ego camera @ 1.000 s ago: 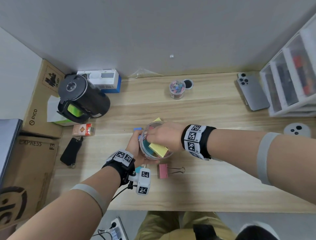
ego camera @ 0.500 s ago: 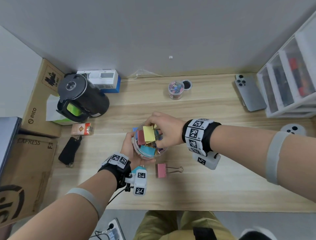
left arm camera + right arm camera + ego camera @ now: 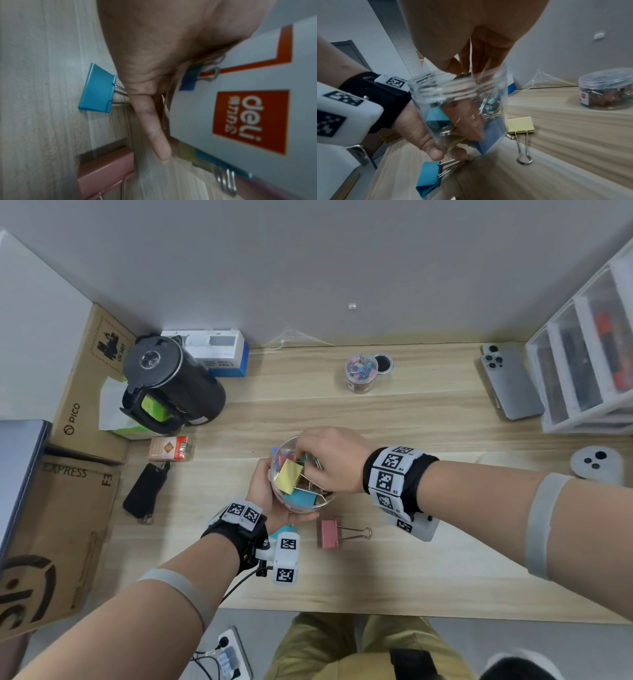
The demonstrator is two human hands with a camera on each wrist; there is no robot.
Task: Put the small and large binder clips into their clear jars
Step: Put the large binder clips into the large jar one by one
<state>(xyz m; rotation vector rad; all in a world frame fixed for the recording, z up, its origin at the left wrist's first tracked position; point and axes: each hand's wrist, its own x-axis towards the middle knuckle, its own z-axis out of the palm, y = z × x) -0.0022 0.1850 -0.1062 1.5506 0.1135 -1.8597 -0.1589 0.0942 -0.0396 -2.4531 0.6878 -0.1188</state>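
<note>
My left hand [image 3: 270, 494] grips the large clear jar [image 3: 301, 501] from below and holds it tilted above the desk. The jar [image 3: 458, 108] holds several large clips, a yellow clip [image 3: 289, 475] uppermost. My right hand [image 3: 325, 460] reaches into the jar's mouth with bunched fingertips [image 3: 465, 65]. Whether they hold a clip is hidden. A pink clip [image 3: 330, 534], a teal clip [image 3: 429, 175] and another yellow clip [image 3: 521, 125] lie loose on the wood. The small jar [image 3: 360, 373] of small clips stands at the back, lid [image 3: 383, 363] beside it.
A black kettle [image 3: 168, 381], a red packet [image 3: 169, 448] and a black key pouch [image 3: 145, 489] sit to the left. A phone [image 3: 510, 385] and white drawers [image 3: 582, 364] stand at the right. A grey round device [image 3: 596, 463] lies near my right forearm.
The jar has risen off the desk and tilted in my left hand. The yellow clip went from above the mouth down into the jar, and my right fingers followed it in.
</note>
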